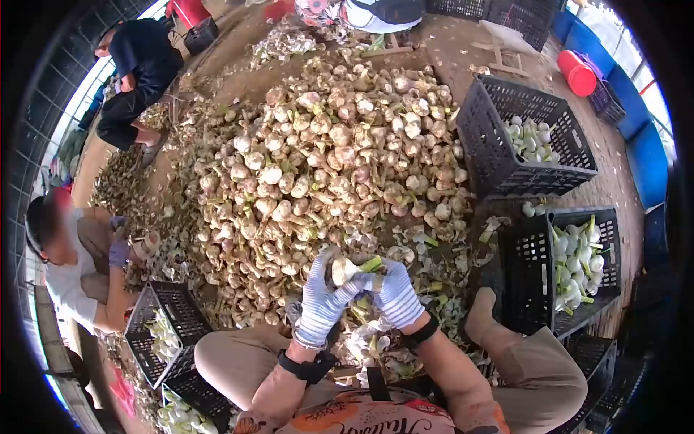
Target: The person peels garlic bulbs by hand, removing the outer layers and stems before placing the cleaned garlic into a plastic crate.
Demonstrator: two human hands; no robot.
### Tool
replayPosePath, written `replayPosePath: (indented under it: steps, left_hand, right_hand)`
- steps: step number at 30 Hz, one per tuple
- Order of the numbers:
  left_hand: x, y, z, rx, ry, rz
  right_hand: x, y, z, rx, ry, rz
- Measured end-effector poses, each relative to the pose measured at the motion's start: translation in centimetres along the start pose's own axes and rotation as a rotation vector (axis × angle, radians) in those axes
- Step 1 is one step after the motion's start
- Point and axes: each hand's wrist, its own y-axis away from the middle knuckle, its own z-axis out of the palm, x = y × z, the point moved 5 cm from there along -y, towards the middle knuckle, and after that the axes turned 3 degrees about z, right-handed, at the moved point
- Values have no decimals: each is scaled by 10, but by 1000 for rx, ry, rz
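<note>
A garlic bulb [343, 272] with a short green stem is between my hands, above the front edge of a big garlic heap [340, 159]. My left hand [319, 304], in a striped white-and-blue glove, is closed round the bulb. My right hand [397, 295], gloved the same way, pinches at the stem side of it, its fingertips partly hidden. Loose peeled skins [365, 340] lie below my hands, between my legs.
Black crates with trimmed, pale garlic stand at the right, one farther back [520, 173] and one nearer [528, 267]. Another crate [177, 311] is at the left, by a seated person [87, 260]. A second person [141, 72] sits farther back. A red bucket [576, 74] lies at the far right.
</note>
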Motion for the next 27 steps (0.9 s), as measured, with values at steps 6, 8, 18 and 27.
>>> replayPosePath:
  steps: [6, 8, 18, 27]
  left_hand:
    - [-7, 10, -15, 37, 301, -435]
    - [-11, 12, -13, -101, 359, -536]
    - [-25, 17, 3, -120, 700, -683]
    - [-56, 8, -4, 122, 819, -423]
  right_hand:
    - [-20, -2, -2, -70, 387, -249]
    - [-35, -1, 1, -64, 706, -589]
    - [-47, -9, -38, 75, 98, -226]
    - [-1, -7, -23, 66, -8, 92]
